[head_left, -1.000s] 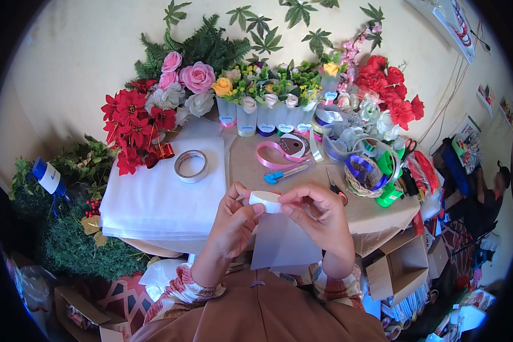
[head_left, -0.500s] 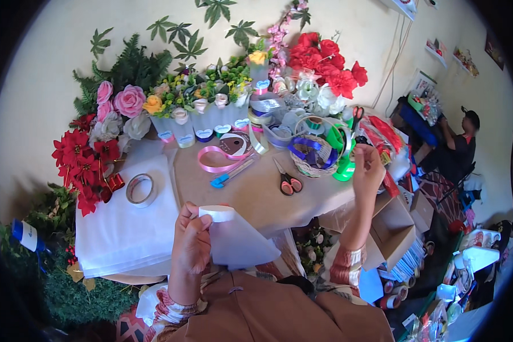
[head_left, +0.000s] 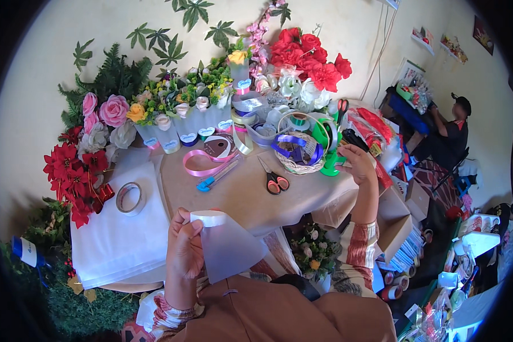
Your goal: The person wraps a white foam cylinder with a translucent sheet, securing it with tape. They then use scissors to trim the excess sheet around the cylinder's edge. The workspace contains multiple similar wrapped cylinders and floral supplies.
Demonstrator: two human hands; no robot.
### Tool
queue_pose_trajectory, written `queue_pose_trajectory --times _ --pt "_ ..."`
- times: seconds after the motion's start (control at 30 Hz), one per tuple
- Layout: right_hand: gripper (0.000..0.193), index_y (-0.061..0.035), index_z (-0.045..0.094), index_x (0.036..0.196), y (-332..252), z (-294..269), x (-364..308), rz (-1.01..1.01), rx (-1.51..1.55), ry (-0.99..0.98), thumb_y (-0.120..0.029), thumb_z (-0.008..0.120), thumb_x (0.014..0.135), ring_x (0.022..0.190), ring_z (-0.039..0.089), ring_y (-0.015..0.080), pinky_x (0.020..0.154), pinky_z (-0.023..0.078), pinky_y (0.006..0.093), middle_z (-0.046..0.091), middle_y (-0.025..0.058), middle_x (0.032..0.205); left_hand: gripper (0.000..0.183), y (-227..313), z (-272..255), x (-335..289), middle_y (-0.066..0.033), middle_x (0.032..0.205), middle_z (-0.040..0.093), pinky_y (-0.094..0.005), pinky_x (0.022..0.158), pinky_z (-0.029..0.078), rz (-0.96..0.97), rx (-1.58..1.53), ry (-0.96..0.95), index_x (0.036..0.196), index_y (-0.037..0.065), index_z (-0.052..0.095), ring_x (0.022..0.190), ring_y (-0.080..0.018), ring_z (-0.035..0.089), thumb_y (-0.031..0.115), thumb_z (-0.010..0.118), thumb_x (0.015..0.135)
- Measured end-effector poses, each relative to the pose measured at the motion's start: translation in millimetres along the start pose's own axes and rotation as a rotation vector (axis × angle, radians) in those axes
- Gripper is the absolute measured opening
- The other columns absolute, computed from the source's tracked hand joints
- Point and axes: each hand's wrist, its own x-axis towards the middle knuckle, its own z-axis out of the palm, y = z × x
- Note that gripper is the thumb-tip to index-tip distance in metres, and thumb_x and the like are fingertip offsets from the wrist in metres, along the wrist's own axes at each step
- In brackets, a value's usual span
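L hand (head_left: 185, 245) pinches a translucent sheet (head_left: 231, 251), nearer than & left of the scissors (head_left: 275, 179); gripped one side only, it could droop or crease. R hand (head_left: 358, 164) hangs right of the scissors, fingers curled, contents n/k, part-hiding a green plastic item (head_left: 329, 166) behind.

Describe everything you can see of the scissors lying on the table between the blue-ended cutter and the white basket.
The scissors have slim, metallic-looking blades and two looped handles, black outside with orange-red linings, apparently plastic. They lie on the brown table covering, right of the cutter and left of the basket, tips toward the far left, loops toward the person. The blades look nearly together. Neither the left hand nor the right hand touches them.
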Motion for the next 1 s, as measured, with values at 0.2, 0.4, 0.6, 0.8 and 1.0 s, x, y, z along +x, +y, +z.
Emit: queue_pose_trajectory --times 0.2,0.4,0.6,0.8,1.0 --pt "0.012 -0.01 0.06 0.094 -1 2 -6 0.039 0.126 -0.018 -0.017 0.061 0.085 0.084 0.059 0.0164 0.075 0.052 0.0388 0.061 0.0026 0.09 0.017 -1 -2 1 -0.0257 0.101 0.061 -0.0403 0.071 0.057 -0.004 0.012 0.004 0.088 0.008 0.043 0.086 -0.0304 0.065 0.0 0.055 0.079" --pt "0.013 -0.0091 0.059 0.095 -1 -1 -11 0.026 0.193 -0.056 -0.016 0.061 0.085 0.085 0.061 0.0183 0.077 0.052 0.04 0.062 0.0052 0.095 0.017 -3 -2 2 -0.026 0.101 0.06 -0.0404 0.073 0.056 0.0 0.023 -0.001 0.088 0.008 0.044 0.087 -0.0308 0.064 -0.001 0.055 0.079" --pt "0.019 -0.0029 0.059 0.098 -4 2 -19 0.001 0.213 -0.05 -0.016 0.061 0.084 0.085 0.061 0.0189 0.079 0.052 0.0406 0.063 0.0073 0.095 0.017 -4 -4 2 -0.0264 0.102 0.06 -0.0409 0.074 0.056 0.002 0.029 -0.007 0.089 0.008 0.045 0.089 -0.031 0.064 -0.001 0.054 0.079" --pt "0.02 -0.0012 0.063 0.093 5 6 -24 -0.072 0.124 0.026 -0.018 0.063 0.084 0.084 0.059 0.0145 0.08 0.051 0.0363 0.062 0.0057 0.092 0.017 -3 -4 1 -0.0263 0.101 0.06 -0.0407 0.074 0.056 0.013 0.029 -0.002 0.089 0.009 0.045 0.089 -0.0309 0.064 -0.001 0.054 0.079" --pt "0.021 -0.0012 0.064 0.093 15 8 -30 -0.075 0.034 0.09 -0.02 0.064 0.084 0.083 0.058 0.0115 0.076 0.049 0.0314 0.062 0.0032 0.089 0.017 -3 -4 2 -0.0263 0.101 0.06 -0.0408 0.074 0.056 0.001 0.027 -0.004 0.089 0.009 0.045 0.089 -0.0309 0.064 -0.001 0.054 0.079"
